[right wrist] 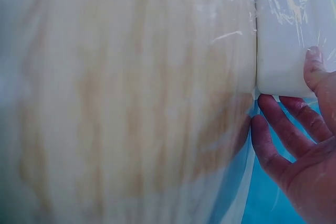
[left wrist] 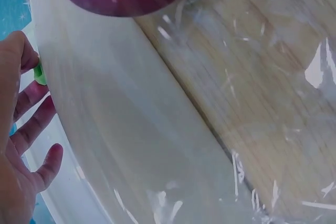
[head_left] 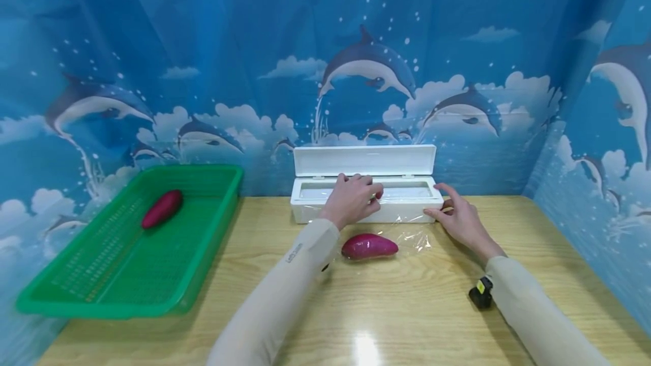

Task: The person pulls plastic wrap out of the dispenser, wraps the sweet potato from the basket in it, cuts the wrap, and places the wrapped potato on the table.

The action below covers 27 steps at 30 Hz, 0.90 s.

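Note:
A white lidded cling film box (head_left: 407,212) stands at the back of the table, its lid (head_left: 365,161) raised. My left hand (head_left: 353,199) is over the middle of the box. Between its thumb and finger, the left wrist view shows a small green piece (left wrist: 39,74). My right hand (head_left: 460,219) holds the box's right end, thumb on the front face and fingers (right wrist: 283,127) round the end. Clear cling film (head_left: 414,239) stretches from the box over the table. A purple sweet potato (head_left: 369,246) lies in front of the box, with film over it.
A green plastic basket (head_left: 203,264) stands at the left, holding another purple sweet potato (head_left: 163,209). A blue dolphin-print curtain (head_left: 264,27) hangs right behind the box and along the right side. The wooden table (head_left: 407,321) reaches towards me.

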### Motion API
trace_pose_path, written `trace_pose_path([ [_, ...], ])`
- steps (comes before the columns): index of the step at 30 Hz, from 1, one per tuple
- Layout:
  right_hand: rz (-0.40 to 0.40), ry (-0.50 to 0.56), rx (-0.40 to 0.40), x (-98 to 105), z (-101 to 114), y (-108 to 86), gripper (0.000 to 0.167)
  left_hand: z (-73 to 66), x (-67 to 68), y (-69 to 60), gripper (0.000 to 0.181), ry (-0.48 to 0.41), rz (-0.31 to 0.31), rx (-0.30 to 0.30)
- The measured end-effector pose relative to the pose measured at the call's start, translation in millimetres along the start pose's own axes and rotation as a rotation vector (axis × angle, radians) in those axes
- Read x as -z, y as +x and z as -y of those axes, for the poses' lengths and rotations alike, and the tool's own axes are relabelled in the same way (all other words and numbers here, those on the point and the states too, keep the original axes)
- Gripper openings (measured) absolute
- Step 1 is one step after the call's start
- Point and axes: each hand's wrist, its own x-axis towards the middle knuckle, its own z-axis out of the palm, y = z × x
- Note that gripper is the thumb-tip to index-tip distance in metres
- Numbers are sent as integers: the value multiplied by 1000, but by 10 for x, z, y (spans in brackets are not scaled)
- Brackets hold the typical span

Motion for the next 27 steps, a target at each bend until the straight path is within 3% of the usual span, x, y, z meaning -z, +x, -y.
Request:
trace_pose_path([
  [27, -10, -17, -12, -17, -13, 5, 69, 51, -5, -51, 21, -7, -5, 1],
])
